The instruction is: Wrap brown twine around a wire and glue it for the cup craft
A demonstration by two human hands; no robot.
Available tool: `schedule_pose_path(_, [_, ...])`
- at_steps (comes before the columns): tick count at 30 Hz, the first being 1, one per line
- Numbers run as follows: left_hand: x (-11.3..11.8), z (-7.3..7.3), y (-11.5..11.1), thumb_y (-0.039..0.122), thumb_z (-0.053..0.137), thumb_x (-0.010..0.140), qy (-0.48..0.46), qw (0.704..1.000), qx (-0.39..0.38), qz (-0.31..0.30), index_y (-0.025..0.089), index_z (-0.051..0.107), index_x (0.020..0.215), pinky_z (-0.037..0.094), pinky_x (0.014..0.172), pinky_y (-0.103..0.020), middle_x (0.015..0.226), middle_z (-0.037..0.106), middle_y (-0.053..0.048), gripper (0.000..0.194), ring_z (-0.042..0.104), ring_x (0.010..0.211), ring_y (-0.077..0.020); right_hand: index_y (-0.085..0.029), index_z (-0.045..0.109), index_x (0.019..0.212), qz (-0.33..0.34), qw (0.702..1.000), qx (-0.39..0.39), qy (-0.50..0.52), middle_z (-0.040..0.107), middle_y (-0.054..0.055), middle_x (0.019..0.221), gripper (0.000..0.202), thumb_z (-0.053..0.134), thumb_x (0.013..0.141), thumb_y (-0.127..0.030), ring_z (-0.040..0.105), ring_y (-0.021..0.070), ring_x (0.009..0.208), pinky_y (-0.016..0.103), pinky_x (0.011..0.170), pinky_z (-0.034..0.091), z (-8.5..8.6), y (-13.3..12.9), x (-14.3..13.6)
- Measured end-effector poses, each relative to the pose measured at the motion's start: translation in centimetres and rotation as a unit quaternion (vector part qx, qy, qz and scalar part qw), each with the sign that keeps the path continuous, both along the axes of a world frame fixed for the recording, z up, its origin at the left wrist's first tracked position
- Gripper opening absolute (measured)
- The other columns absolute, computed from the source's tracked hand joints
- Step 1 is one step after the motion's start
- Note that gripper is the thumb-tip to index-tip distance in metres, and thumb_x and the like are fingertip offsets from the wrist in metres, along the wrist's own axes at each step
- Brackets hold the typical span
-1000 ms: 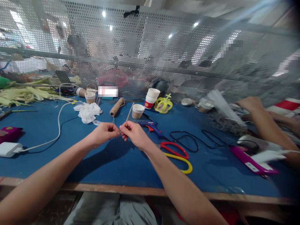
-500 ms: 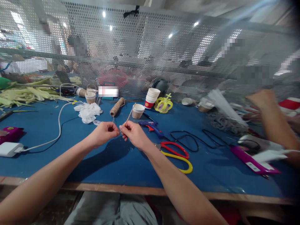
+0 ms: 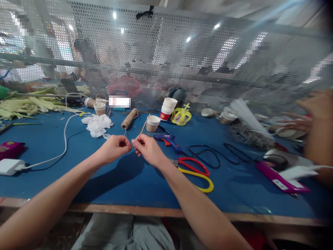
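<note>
My left hand (image 3: 116,148) is closed in a pinch on jute twine (image 3: 125,132), which runs back to a brown twine roll (image 3: 130,118) lying behind it. Close beside it, my right hand (image 3: 147,148) pinches a thin tan stick (image 3: 145,125) that slants up and away; whether twine is wrapped round it I cannot tell. The fingertips of both hands nearly meet above the table, and the bit between them is mostly hidden. Just past my right hand stands a paper cup (image 3: 153,124) with twine wound round its lower part.
A blue glue gun (image 3: 168,139) and red-and-yellow scissors (image 3: 196,170) lie right of my hands. Behind are stacked cups (image 3: 168,108), a yellow crown-shaped piece (image 3: 181,116) and white crumpled cloth (image 3: 97,125). A co-worker's arm (image 3: 318,128) reaches in at the right.
My hands keep nearly the same pinch and position. At the right, the co-worker's arm has shifted and a second hand shows more clearly.
</note>
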State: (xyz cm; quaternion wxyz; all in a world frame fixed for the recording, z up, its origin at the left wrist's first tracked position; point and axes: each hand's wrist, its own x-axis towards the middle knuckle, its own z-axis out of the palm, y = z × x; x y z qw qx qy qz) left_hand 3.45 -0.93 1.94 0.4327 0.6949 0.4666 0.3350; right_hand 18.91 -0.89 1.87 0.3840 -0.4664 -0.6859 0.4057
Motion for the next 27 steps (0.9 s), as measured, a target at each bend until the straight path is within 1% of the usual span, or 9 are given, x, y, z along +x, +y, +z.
schedule_pose_path(4, [-0.03,-0.10,0.02,0.031,0.055,0.064,0.012,1.000,0.013,0.002,0.015,0.051,0.060,0.028,0.049,-0.021,0.053,0.046,0.004,0.017,0.036,0.049,-0.0077,-0.017,0.046,0.067,-0.001,1.000,0.006,-0.005,0.049,-0.003,0.055,0.017,0.050,0.079,-0.028,0.050,0.0080,0.046,0.020,0.043,0.044,-0.09,-0.02,-0.01])
schedule_pose_path(9, [0.15,-0.14,0.05,0.031,0.054,0.063,0.005,1.000,0.010,0.004,0.015,0.050,0.060,0.028,0.048,-0.021,0.052,0.046,0.004,0.017,0.036,0.049,-0.0076,-0.018,0.046,0.066,-0.008,1.000,0.006,-0.008,0.049,-0.003,0.053,0.017,0.051,0.078,-0.030,0.050,0.0089,0.046,0.021,0.043,0.044,-0.28,0.08,0.01])
schedule_pose_path(15, [0.38,-0.40,0.07,0.030,0.052,0.065,0.016,0.999,0.030,0.003,0.014,0.051,0.060,0.029,0.049,-0.021,0.053,0.047,0.004,0.017,0.036,0.049,-0.0079,-0.018,0.046,0.064,-0.024,0.999,0.012,-0.040,0.049,-0.003,0.050,0.020,0.051,0.078,-0.032,0.049,0.0096,0.043,0.022,0.043,0.042,-0.48,0.22,0.08])
schedule_pose_path(21, [0.53,-0.13,-0.09,0.030,0.051,0.063,0.024,0.999,0.018,0.009,0.014,0.051,0.059,0.029,0.049,-0.022,0.051,0.045,0.004,0.016,0.035,0.048,-0.0082,-0.018,0.046,0.063,-0.030,0.997,0.046,-0.062,0.050,-0.003,0.050,0.023,0.051,0.078,-0.035,0.050,0.0108,0.046,0.022,0.046,0.040,-0.61,0.29,0.10])
schedule_pose_path(27, [0.63,-0.32,0.02,0.030,0.053,0.062,0.003,1.000,0.006,0.005,0.014,0.051,0.058,0.028,0.048,-0.021,0.050,0.045,0.005,0.017,0.035,0.049,-0.0077,-0.019,0.046,0.062,-0.034,0.995,0.059,-0.069,0.051,-0.003,0.050,0.023,0.052,0.078,-0.035,0.048,0.0106,0.047,0.021,0.045,0.039,-0.57,0.26,0.16])
